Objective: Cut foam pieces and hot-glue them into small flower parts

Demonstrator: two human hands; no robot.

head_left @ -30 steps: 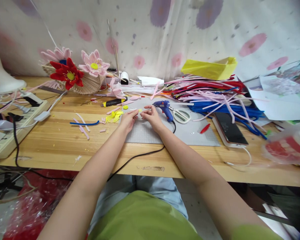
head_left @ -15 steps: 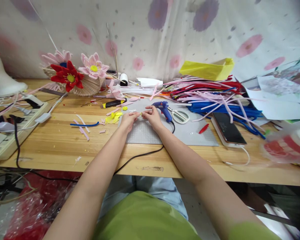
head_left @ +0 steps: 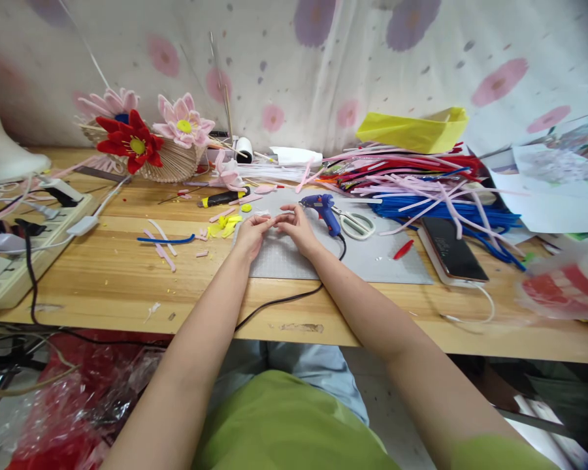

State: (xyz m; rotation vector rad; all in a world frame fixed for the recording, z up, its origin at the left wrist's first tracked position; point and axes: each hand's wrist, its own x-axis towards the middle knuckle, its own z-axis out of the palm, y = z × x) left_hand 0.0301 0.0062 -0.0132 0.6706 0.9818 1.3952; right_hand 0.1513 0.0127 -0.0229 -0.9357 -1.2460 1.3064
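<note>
My left hand and my right hand meet fingertip to fingertip over the grey cutting mat. Both hands are closed in a pinch; whatever lies between the fingertips is too small to make out. Just right of my right hand rests a blue glue gun, with white-handled scissors beside it. Yellow fuzzy pieces lie left of my left hand, near a small yellow disc. A red piece is on the mat's right part.
Behind are a yellow-black cutter, flowers on a woven holder and bundled blue stems. A phone and a plastic cup stand right, a power strip left. The black cord crosses the table's front.
The camera view has shifted slightly. My hands remain together over the mat, and the small yellow bit seen between my fingertips before is now hidden.
</note>
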